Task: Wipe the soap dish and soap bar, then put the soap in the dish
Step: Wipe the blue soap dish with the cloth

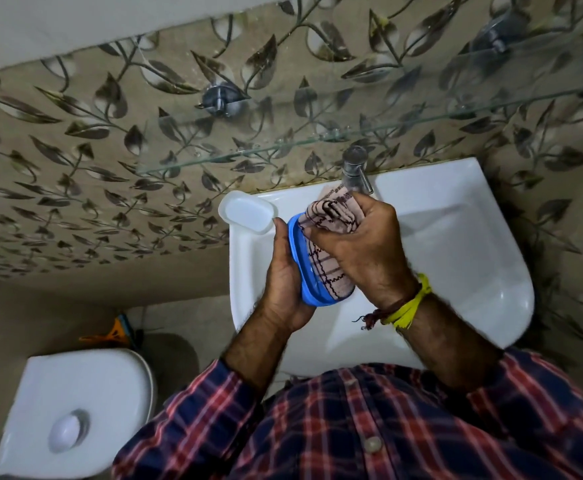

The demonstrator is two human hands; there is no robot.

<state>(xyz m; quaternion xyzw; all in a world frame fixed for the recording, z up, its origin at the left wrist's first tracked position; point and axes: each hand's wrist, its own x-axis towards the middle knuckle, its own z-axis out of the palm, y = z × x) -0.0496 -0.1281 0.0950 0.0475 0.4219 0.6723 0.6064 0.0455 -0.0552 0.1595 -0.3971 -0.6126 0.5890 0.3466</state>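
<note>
My left hand (283, 282) holds a blue soap dish (300, 268) on its edge over the white washbasin (456, 244). My right hand (362, 251) presses a pale pink checked cloth (331, 216) into the hollow of the dish. A white translucent lid or tray (248, 214) lies on the basin's back left corner, just beyond my left fingertips. No soap bar shows in the frame.
A chrome tap (354, 169) stands at the back of the basin, close to the cloth. A glass shelf (283, 152) juts from the leaf-patterned wall above it. A white toilet cistern (72, 407) sits at the lower left, with an orange and blue tool (117, 332) behind.
</note>
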